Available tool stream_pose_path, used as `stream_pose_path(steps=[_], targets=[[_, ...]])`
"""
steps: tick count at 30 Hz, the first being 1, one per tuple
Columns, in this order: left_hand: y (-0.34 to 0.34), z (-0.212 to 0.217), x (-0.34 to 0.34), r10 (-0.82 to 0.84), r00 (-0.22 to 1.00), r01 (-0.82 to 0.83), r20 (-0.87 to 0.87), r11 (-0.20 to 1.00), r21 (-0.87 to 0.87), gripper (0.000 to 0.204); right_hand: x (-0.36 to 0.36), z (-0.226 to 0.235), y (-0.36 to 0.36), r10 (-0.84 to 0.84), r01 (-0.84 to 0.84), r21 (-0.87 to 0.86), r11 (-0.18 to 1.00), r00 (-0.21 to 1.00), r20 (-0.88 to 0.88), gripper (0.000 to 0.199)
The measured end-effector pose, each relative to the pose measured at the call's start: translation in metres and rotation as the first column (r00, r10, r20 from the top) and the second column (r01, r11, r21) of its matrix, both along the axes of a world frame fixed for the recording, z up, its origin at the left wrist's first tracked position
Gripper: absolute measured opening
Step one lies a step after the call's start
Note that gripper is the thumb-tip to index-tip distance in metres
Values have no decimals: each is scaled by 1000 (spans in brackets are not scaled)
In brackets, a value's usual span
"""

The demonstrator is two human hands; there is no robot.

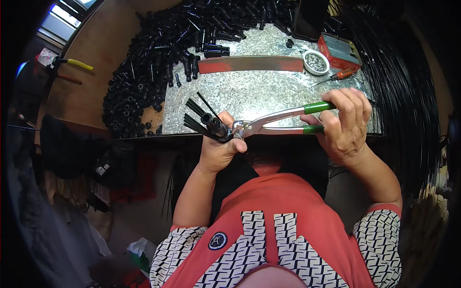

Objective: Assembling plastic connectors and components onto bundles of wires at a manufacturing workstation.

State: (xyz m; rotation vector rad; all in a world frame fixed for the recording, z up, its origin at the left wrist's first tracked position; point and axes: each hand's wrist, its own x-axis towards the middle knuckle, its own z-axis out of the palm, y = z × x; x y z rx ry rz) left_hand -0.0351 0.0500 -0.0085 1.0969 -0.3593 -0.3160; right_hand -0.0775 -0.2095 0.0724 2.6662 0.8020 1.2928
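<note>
My left hand [216, 153] is closed round a black tubular part [216, 126] with several thin black rods [196, 106] fanning out from it toward the far left. The open end of the tube tilts up and away from me. In my right hand [348, 132] are long-handled metal pliers [281, 114] with green grips, its fingers wrapped around both handles, which stand somewhat apart. The jaws of the pliers meet the part beside my left thumb. What exactly they bite on is too small to make out.
Black tubes and fittings [177, 36] are heaped along the back and left of the speckled tabletop [240, 93]. A curved red-edged bar [249, 65], a white bowl of small metal pieces [316, 62], a red box [338, 52] and a screwdriver [342, 74] lie beyond my hands. Long black rods [398, 86] hang at right.
</note>
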Motion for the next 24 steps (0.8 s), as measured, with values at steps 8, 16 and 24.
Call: stream_pose_path(steps=[8, 16, 24], targets=[[1, -5, 3, 4, 999, -5, 48, 1000, 21, 50, -3, 1, -1, -25, 25, -23, 999, 1000, 10, 36], [-1, -4, 2, -7, 1000, 8, 17, 1000, -28, 45, -3, 2, 0, 11, -9, -28, 1000, 999, 48, 30], [2, -9, -5, 104, 986, -102, 131, 995, -21, 59, -11, 11, -13, 121, -74, 122, 990, 891, -438, 37]])
